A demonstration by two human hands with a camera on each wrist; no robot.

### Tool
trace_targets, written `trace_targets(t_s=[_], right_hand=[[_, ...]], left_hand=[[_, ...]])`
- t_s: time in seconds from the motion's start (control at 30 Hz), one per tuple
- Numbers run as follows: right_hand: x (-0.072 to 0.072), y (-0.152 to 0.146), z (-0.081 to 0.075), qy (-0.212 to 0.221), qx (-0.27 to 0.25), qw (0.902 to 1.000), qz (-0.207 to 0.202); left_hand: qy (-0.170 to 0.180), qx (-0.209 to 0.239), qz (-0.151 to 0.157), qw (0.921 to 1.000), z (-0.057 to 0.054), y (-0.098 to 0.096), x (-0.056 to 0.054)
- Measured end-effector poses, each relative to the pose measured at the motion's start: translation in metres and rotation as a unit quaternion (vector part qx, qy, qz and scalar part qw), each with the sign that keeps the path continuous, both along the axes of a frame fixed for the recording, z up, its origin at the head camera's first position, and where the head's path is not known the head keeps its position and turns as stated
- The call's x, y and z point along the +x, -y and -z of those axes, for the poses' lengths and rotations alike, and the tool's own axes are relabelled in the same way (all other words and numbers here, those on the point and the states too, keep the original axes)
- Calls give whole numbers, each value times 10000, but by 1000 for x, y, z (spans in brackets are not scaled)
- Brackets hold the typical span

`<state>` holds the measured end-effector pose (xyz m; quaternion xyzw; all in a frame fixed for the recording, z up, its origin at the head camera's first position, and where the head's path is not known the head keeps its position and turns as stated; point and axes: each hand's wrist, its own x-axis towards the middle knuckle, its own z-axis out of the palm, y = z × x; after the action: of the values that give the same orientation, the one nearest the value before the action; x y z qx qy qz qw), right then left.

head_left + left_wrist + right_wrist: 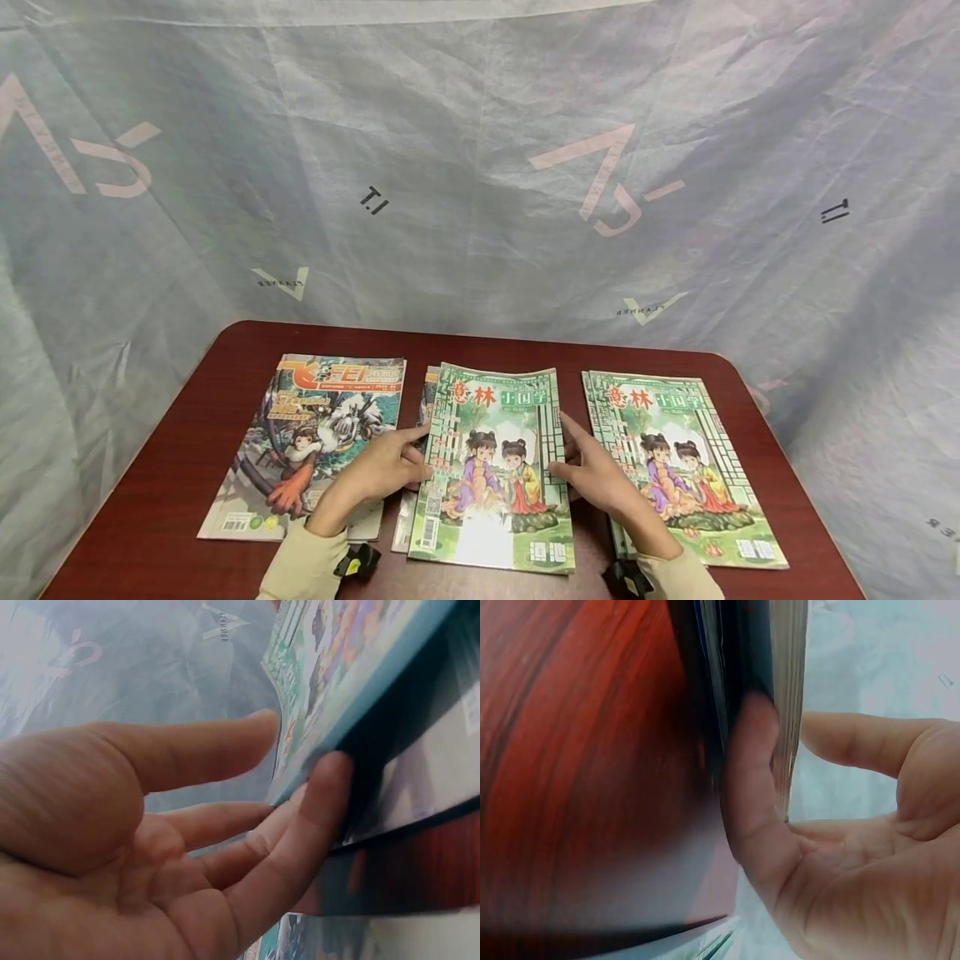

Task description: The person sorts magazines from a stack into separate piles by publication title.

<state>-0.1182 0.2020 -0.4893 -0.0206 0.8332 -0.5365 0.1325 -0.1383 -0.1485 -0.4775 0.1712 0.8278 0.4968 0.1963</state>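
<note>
Your left hand (384,463) and right hand (600,477) hold opposite long edges of the green, glossy paper magazine with two illustrated figures (491,462), thumbs at the cover side and fingers tucked beneath. It lies centrally, over a partly hidden, orange-topped paper magazine (402,527); both wrist views show a dark gap at the edges between the two.

Chief hazard: the flexible cover already bows slightly at its top edge, so uneven inward pressure from you could buckle it or let one side slip. Fingers set too low might also drag the magazine beneath out of line. Your forearms cross the near parts of the orange-titled comic-style magazine (311,429) on your left and the matching green magazine (686,479) on your right; a sweeping cream sleeve (300,567) or black wrist strap (358,562) could nudge either askew.

Note the surface: a dark red, wood-grained worktop (157,492) with rounded far corners, whose smooth-looking finish would probably let loose paper slide. Around it hangs a creased grey fabric backdrop (480,150), printed with pale pink, black and yellowish lettering. Bright glare whitens the lower part of your held cover.
</note>
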Motion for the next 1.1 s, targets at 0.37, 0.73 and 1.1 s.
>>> trace_targets(t_s=[0.37, 0.73, 1.1], right_hand=[[-2, -1, 3, -181, -47, 9994, 278], [0, -7, 4, -367, -73, 9976, 575], [10, -31, -9, -918, 379, 9897, 1034]], left_hand=[[537, 436, -423, 9967, 7, -9, 5], [-149, 81, -206, 9996, 3, -19, 8], [-1037, 61, -192, 9944, 0, -44, 8]])
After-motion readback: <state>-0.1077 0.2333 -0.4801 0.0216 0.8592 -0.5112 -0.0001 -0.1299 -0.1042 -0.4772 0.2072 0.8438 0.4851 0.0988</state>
